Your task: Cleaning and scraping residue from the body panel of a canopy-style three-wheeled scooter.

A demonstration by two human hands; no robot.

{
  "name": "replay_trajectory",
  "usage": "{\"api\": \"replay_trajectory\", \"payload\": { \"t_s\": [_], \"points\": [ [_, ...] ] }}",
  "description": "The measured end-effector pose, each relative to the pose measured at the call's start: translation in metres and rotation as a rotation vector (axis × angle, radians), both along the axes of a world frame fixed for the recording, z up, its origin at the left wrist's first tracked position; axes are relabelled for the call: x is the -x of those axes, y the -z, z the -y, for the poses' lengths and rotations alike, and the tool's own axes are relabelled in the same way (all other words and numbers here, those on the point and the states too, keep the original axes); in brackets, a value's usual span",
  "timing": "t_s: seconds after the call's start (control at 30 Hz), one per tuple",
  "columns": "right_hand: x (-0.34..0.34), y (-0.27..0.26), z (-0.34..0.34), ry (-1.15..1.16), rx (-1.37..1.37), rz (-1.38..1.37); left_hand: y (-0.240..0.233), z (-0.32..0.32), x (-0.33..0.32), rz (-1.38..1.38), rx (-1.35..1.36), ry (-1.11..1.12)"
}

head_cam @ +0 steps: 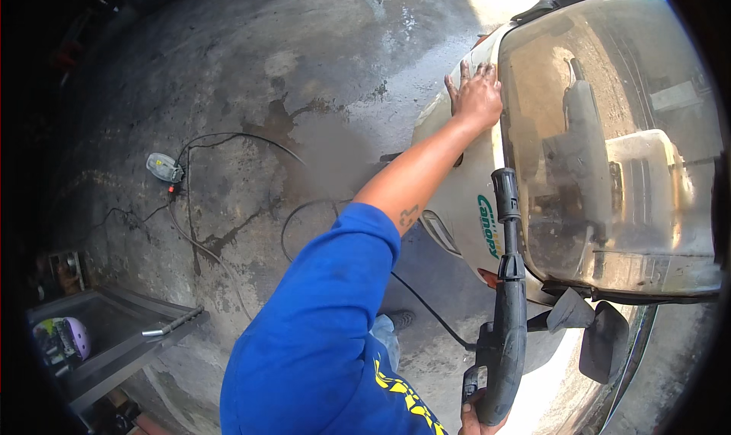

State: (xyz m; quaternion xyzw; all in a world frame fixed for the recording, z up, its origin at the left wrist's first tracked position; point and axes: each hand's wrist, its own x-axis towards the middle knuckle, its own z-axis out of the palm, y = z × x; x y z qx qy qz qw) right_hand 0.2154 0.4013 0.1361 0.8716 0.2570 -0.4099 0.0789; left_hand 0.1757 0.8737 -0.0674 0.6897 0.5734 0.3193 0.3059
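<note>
My left hand [477, 95] is spread with its palm down on the white front panel [465, 166] of a vehicle, beside the lower edge of the windshield [657, 195]. The bare forearm leads back to a blue sleeve. At the bottom of the view, my right hand [471, 421] grips the handle of a black pressure washer spray gun [505, 321]. Only part of that hand shows; the frame edge cuts it off. The gun's short lance and nozzle [505, 192] extend up the view, overlapping the panel and windshield edge. No spray is visible at the nozzle.
A black hose [431, 309] runs from the gun across the stained concrete floor [240, 81]. A grey machine [165, 167] with cables stands there. Dark side mirrors [605, 343] jut from the vehicle. At lower left, a metal bench [131, 372] stands near a purple helmet [77, 338].
</note>
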Motion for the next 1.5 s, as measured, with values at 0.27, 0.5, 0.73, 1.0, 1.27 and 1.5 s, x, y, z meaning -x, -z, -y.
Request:
{"api": "replay_trajectory", "payload": {
  "t_s": [0.27, 0.5, 0.73, 1.0, 1.27, 1.5],
  "points": [
    [-0.022, 0.024, 0.035, -0.143, -0.569, -0.015, -0.021, 0.035, 0.031, -0.317, -0.18, 0.177],
    [-0.013, 0.034, 0.034, -0.196, -0.951, -0.181, 0.012, 0.066, 0.032, -0.256, -0.179, 0.106],
    [-0.032, 0.035, 0.027, -0.301, -1.022, -0.303, -0.003, 0.061, 0.034, -0.459, -0.227, 0.156],
    [-0.059, 0.043, 0.086, -0.292, -1.092, -0.351, 0.013, 0.136, 0.039, -0.318, -0.376, 0.295],
    [-0.111, 0.046, 0.169, -0.274, -1.138, -0.393, -0.014, 0.243, 0.034, -0.224, -0.351, 0.408],
    [-0.152, 0.042, 0.256, -0.163, -1.196, -0.415, -0.034, 0.321, -0.001, -0.114, -0.16, 0.281]
  ]
}}
